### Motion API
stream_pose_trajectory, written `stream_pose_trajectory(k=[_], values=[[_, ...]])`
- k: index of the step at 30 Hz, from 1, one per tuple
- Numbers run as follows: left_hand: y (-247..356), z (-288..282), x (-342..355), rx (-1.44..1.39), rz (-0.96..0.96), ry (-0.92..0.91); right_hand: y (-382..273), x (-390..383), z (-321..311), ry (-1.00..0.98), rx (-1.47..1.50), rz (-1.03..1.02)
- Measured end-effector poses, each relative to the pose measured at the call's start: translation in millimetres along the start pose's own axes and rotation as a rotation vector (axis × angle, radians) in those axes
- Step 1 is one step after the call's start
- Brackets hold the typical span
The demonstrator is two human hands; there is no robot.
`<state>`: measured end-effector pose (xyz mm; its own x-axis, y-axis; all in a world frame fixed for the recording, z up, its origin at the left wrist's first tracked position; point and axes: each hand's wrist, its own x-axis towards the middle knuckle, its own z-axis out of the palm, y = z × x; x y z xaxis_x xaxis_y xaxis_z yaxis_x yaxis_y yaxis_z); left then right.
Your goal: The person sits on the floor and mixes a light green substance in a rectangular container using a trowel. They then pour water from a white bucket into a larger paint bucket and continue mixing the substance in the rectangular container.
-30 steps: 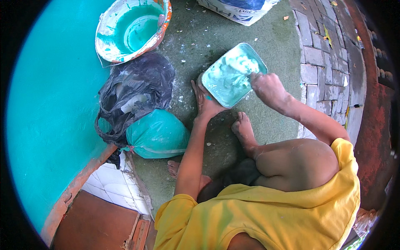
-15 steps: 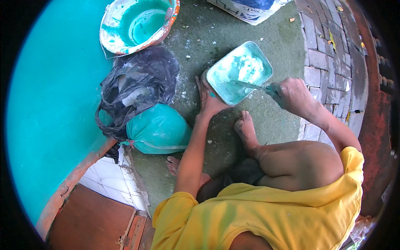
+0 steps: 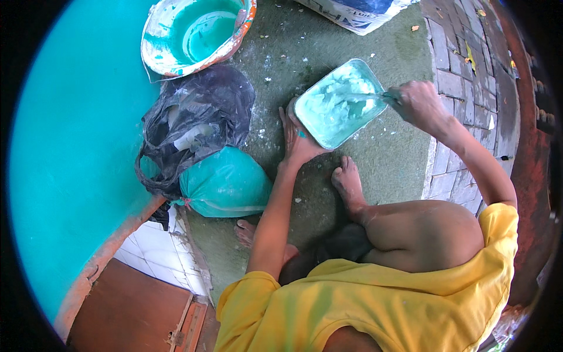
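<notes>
Beside the tied teal bag, left hand steadies the tray — right hand grips a trowel.

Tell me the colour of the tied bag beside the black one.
Teal green bag, clearest in the head view.

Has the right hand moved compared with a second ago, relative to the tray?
Yes. The right hand has slid from over the tray out past its right corner, toward the brick paving, drawing its tool along.
</notes>
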<state>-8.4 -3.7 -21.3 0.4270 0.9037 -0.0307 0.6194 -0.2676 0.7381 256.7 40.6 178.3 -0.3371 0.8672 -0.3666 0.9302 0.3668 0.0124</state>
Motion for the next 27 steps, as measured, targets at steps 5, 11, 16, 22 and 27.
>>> stream_pose_trajectory(k=[5,11,16,22,27], values=[[1.6,-2.9,-2.7,0.087,-0.022,-0.037,5.3,5.2,-26.8,0.164,-0.125,-0.232],[19.8,-8.6,6.4,-0.187,-0.061,0.067,33.0,20.1,17.5,0.204,-0.307,-0.259],[40.2,-23.2,14.0,-0.209,-0.097,0.129,43.5,11.9,19.7,-0.059,-0.117,-0.159],[47.4,-22.7,16.9,-0.200,-0.076,0.143,56.6,0.7,25.3,-0.221,0.195,-0.112],[49.4,-22.7,19.2,-0.117,0.049,0.216,47.2,6.2,19.9,-0.293,0.396,-0.127]])
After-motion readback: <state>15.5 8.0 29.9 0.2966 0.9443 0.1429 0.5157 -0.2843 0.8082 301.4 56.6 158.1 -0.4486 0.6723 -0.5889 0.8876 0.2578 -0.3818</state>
